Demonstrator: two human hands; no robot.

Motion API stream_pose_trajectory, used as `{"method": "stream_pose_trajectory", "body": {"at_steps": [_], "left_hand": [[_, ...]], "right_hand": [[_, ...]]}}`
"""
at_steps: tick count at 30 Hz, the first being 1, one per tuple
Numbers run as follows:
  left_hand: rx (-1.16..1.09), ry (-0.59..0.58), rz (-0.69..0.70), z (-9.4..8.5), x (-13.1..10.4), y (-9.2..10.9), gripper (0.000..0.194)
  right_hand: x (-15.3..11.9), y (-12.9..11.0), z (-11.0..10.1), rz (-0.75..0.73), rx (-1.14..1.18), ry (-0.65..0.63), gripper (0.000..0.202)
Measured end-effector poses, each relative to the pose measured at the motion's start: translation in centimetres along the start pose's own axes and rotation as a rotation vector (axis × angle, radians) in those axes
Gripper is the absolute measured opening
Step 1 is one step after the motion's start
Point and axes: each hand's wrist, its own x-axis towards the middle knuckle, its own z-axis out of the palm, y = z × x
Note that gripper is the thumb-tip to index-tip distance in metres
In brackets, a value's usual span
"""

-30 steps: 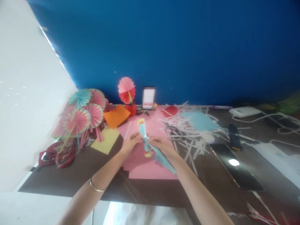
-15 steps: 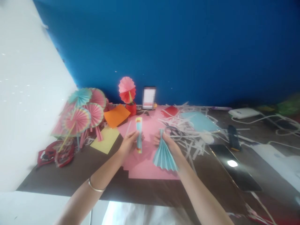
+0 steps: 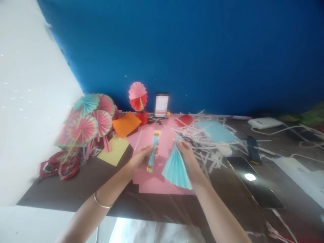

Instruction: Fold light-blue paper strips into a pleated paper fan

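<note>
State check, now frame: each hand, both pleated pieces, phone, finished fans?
left hand: closed on folded pleated strip, held above the pink sheet
right hand: pinching blue pleated fan at its tip, fan spread open
phone: flat on table, screen dark
finished paper fans: opened round, standing at left

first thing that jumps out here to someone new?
The two hands mid-table above the pink sheet: the left hand pinches a folded paper strip with red and yellow ends, the right hand a spread light-blue pleated fan. Then the cluster of finished paper fans at far left, and the heap of white paper trimmings right of centre.
</note>
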Motion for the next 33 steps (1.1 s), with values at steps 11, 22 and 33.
{"method": "stream_pose_trajectory", "body": {"at_steps": [11, 22, 33], "left_hand": [[-0.152, -0.07, 0.071, -0.9, 0.2, 2.0, 0.013], [-0.044, -0.223, -0.049, -1.0, 0.0, 0.6, 0.02], [-0.196, -0.234, -0.163, -0.9, -0.4, 1.1, 0.017]], "right_hand": [[-0.4, -0.3, -0.4, -0.541, -0.372, 0.218, 0.013], [-2.9, 0.7, 1.3, -0.806, -0.932, -0.458, 0.022], [-2.7, 1.0, 1.1, -0.694, -0.642, -0.087, 0.015]]}}
